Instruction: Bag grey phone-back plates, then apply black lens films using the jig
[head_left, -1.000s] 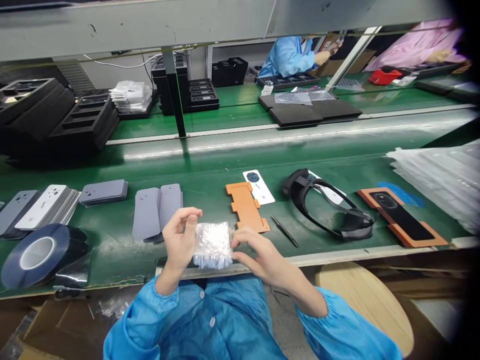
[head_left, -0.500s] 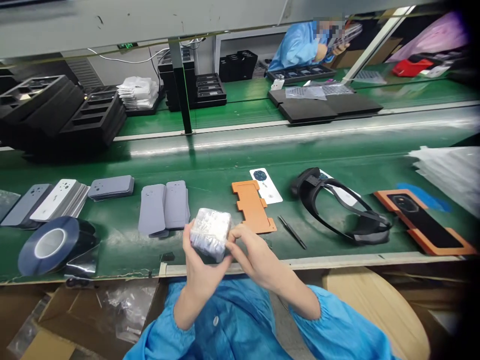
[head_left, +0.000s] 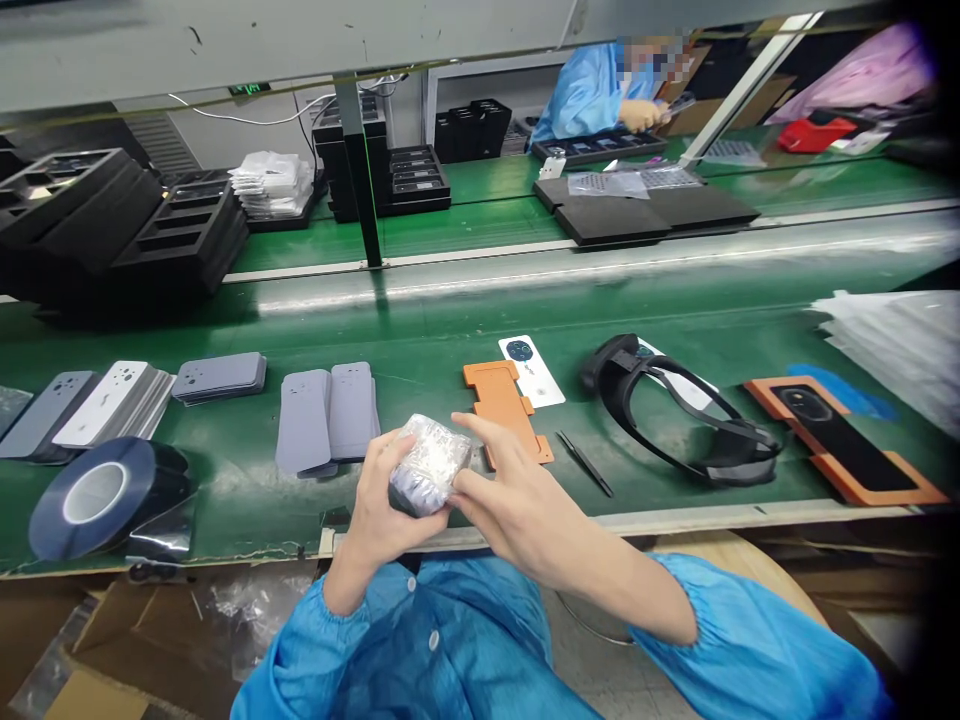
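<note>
A small block-shaped package (head_left: 430, 464), wrapped in shiny clear plastic, is held up over the front edge of the bench. My left hand (head_left: 379, 500) grips it from the left, thumb along the bottom and fingers at the back. At its right side, my right hand (head_left: 506, 490) pinches the wrap near the lower corner, with the index finger stretched out. What lies inside the package cannot be made out. Just behind my right hand is an orange notched jig plate (head_left: 501, 398), partly covered by that hand. Black tweezers (head_left: 585, 464) lie on the green bench to the right.
On the left are stacks of grey phone back panels (head_left: 304, 420), white panels (head_left: 105, 405) and a tape roll (head_left: 94, 495). To the right sit a black head strap (head_left: 622, 400) and another orange jig (head_left: 847, 440). Across the bench, a co-worker (head_left: 581, 95) handles something over a black tray.
The package has turned and tilted slightly in my hands. My left fingers have come over its far side, and my right index finger has lifted. The co-worker's hands have lowered.
</note>
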